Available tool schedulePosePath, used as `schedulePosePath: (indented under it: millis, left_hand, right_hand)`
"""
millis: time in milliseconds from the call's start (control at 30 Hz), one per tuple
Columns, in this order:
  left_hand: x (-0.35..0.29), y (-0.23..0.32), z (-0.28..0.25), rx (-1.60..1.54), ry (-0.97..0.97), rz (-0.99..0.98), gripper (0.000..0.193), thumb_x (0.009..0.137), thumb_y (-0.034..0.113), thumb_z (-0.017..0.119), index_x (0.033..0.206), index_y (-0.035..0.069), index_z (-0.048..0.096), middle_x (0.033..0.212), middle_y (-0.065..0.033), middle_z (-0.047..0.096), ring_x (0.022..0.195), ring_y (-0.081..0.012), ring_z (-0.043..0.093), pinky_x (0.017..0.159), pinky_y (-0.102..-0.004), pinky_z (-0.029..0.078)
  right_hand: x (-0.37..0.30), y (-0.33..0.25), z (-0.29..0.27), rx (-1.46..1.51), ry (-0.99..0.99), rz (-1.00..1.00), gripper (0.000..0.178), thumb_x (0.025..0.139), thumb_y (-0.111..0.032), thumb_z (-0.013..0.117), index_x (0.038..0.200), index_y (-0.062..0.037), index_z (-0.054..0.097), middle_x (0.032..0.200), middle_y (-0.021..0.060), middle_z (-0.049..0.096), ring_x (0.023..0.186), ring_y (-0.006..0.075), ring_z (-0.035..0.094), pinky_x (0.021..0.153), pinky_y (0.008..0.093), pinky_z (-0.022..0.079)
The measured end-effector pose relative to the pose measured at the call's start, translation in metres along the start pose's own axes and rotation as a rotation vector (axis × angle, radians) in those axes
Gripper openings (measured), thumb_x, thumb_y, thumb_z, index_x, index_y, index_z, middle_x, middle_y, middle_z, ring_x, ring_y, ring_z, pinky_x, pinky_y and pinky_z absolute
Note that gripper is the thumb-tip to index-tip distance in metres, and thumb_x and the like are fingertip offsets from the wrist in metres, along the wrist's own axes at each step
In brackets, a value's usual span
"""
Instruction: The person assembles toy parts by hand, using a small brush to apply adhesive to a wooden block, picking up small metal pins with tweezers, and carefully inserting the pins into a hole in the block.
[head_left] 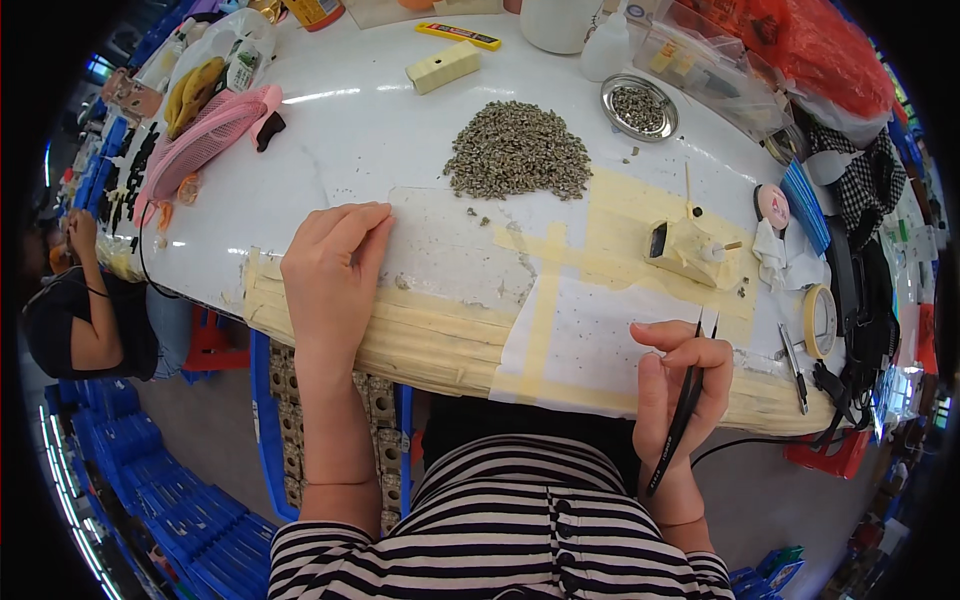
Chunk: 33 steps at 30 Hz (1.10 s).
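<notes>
My left hand (335, 265) rests over the near left part of the table, thumb and fingertips pinched together beside a clear flat sheet (450, 240); anything between them is too small or hidden to make out. Black tweezers (687, 410) are gripped in my right hand (712, 375), their tips pointing away from me. Below and left of them lies a white paper sheet (570, 325) dotted with tiny specks, taped near the table's front edge. Beyond my hands is a heap of small metal parts (518, 150). A tape-wrapped block (690, 250) with thin sticks stands past my right hand.
A round metal dish (673, 122) holds more small parts. At right are a tape roll (820, 322), a pen-like tool (793, 365) and a blue pack (803, 205). A pink mesh bag (215, 140) and bananas (195, 95) lie left. Another person (90, 320) sits at far left.
</notes>
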<state>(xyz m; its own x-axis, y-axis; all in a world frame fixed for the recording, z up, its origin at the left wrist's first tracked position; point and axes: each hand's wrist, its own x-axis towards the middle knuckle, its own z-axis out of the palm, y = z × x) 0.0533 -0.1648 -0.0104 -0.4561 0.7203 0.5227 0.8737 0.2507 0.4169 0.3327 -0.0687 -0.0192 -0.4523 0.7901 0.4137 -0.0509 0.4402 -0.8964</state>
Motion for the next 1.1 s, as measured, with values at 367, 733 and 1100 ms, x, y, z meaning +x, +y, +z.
schedulePosePath:
  millis: [367,733,1100]
  left_hand:
    - [0.000,0.000,-0.002,0.132,-0.013,0.096,0.012,0.080,0.003,0.073,0.092,0.003,0.072,0.084,-0.0085,0.069,0.074,-0.0252,0.064,0.066,-0.0346,0.051]
    - [-0.022,0.079,0.012,-0.328,-0.252,0.340,0.025,0.070,-0.007,0.075,0.094,0.000,0.071,0.085,-0.0095,0.069,0.072,-0.0240,0.064,0.063,-0.0311,0.052]
    - [-0.016,0.062,0.012,-0.122,-0.172,0.223,0.020,0.075,-0.003,0.072,0.095,0.001,0.071,0.088,-0.0095,0.068,0.077,-0.0255,0.064,0.068,-0.0340,0.053]
  right_hand:
    - [0.000,0.001,-0.001,0.028,0.007,0.000,0.023,0.085,0.010,0.060,0.097,-0.0039,0.045,0.098,0.0206,0.069,0.086,0.0207,0.062,0.086,0.0340,0.042]
    - [0.001,0.001,-0.002,0.002,0.003,-0.032,0.024,0.085,0.010,0.059,0.097,-0.0040,0.045,0.098,0.0205,0.068,0.087,0.0214,0.063,0.085,0.0349,0.044]
    - [-0.007,0.011,-0.011,0.189,0.128,-0.199,0.025,0.093,-0.017,0.060,0.102,-0.0066,0.039,0.092,0.0190,0.065,0.086,0.0221,0.061,0.078,0.0349,0.051]
